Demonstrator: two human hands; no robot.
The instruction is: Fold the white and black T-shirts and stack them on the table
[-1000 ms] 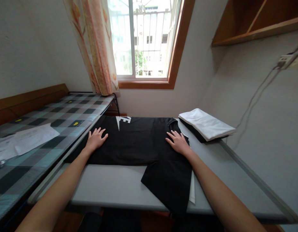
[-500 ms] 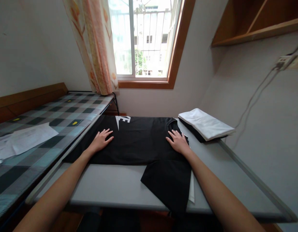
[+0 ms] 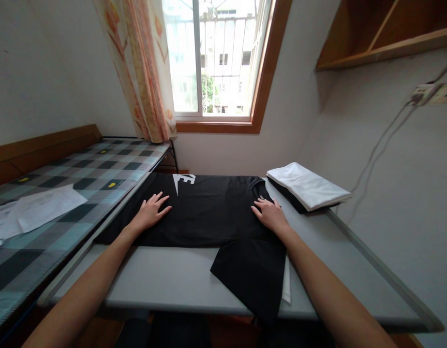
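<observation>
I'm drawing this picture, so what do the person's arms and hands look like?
The left hand and right hand have no gloves. The left forearm and right forearm are bare, with no sleeves in view. I see no watch, bracelet, rings or markings on them.

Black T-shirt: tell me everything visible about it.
The black T-shirt looks like thin, smooth fabric and lies mostly flat across the grey table, its round collar toward the right. The white print is cut off at the far edge; whether the cloth folds under or hangs there is hidden. One sleeve spreads nearward, its tip just past the table's near edge. The left hand rests on the shirt, the right hand near the collar.
</observation>
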